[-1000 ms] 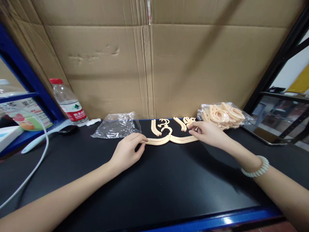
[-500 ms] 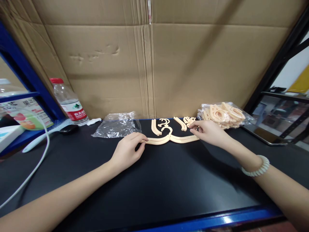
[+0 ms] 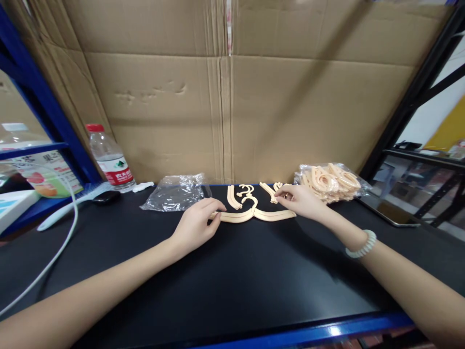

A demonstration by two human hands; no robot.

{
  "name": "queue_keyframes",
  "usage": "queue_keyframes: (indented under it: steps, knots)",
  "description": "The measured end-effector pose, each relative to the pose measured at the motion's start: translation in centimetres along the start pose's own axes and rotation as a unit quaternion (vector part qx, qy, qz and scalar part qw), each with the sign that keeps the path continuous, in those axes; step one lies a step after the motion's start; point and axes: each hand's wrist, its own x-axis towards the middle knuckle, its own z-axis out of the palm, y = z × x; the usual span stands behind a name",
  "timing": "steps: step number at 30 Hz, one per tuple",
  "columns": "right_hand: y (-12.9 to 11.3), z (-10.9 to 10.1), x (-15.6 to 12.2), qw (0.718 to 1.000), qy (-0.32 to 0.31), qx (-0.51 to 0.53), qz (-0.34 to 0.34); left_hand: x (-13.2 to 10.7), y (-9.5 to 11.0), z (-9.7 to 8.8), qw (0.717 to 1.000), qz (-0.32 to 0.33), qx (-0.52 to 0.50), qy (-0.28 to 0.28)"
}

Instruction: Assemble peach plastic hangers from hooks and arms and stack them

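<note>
A cream plastic folding clothes hanger (image 3: 238, 216) lies on the black table, its hook pointing away from me and its two arms spread. My left hand (image 3: 198, 220) pinches the tip of its left arm between thumb and fingers. Beyond the right arm, my right hand (image 3: 300, 199) has its thumb and index finger slightly apart, fingertips beside a loose pair of hanger arms (image 3: 268, 190); whether they touch is unclear. Another loose pair of arms (image 3: 233, 198) and loose hooks (image 3: 246, 189) lie behind the hanger. More small cream pieces (image 3: 278, 185) are partly hidden behind my right hand.
A clear bag packed with cream hanger parts (image 3: 329, 182) sits at the back right, near a flat dark device (image 3: 390, 212). Back left are a crumpled clear bag (image 3: 174, 193), a water bottle (image 3: 115, 167), a brush (image 3: 69, 206) and a white cable (image 3: 60, 254). Cardboard (image 3: 163, 116) stands behind.
My right hand has moved left, off the hanger's right tip and toward the loose arms. My left hand stays at the left tip. The camera view has shifted slightly.
</note>
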Motion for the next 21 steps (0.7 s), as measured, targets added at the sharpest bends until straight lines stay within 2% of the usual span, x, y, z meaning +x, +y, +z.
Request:
queue_keyframes:
  steps: [5, 12, 16, 21]
  knots:
    - [-1.5, 0.8, 3.6, 0.999, -0.017, -0.025, -0.012, 3.0, 0.4, 0.3, 0.997, -0.057, 0.017, -0.055]
    - [-2.8, 3.2, 9.2, 0.991, -0.095, -0.092, -0.017, 7.1, -1.7, 3.6, 0.975, -0.166, 0.087, -0.118]
    - [-3.3, 4.2, 10.8, 0.981, -0.15, -0.118, -0.04, 8.6, -2.6, 4.6, 0.96, -0.209, 0.113, -0.149]
    - [-4.5, 5.0, 11.5, 0.967, -0.196, -0.144, -0.074, 9.4, -2.9, 4.7, 0.948, -0.236, 0.129, -0.169]
